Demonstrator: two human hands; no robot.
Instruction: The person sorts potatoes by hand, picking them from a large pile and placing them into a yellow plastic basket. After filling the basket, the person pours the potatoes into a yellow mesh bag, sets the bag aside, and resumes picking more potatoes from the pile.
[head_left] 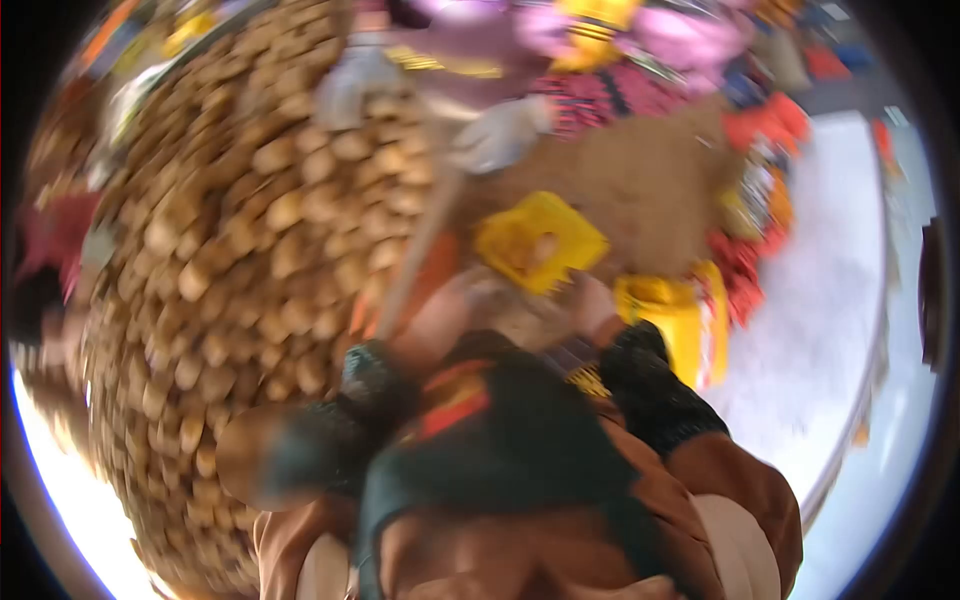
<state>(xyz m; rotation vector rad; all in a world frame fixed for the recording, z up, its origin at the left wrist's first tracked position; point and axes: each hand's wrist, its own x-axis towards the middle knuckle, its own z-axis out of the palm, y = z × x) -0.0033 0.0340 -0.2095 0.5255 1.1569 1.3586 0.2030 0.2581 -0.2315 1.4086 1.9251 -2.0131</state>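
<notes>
A yellow container [575, 238] tilts in front of me, with something brownish and a pale piece inside. My right hand [592, 303] grips its lower right corner, fingers bent at the rim. Near the container's lower left side is my left hand [468, 303], its fingers smeared by motion, so what it holds is unclear. Between my hands lies a tan area, too blurred to make out. Dark sleeve covers sit on both my forearms.
Many brown, potato-like pieces [290, 210] lie heaped at left beside a slanting board edge [415, 255]. Another person's gloved hands [500, 135] are across from me. A yellow bin [685, 325], red bags [740, 280] and a white surface [820, 300] are at right.
</notes>
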